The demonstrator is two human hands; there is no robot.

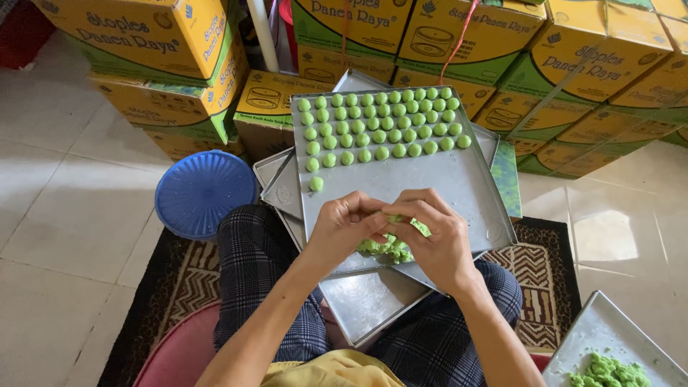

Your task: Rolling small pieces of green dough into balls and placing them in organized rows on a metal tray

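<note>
I am mid-shaping: my left hand (349, 222) and right hand (436, 240) pinch green dough (393, 247) between pressed fingers over the metal tray (459, 186), so next calls for placing it beside the lone ball (316, 184).

- A home food-making spot is showing: yellow-green cartons (179, 64) are standing stacked on a tiled floor (64, 215).
- A patterned rug (545, 279) is lying under metal baking trays (459, 186).
</note>
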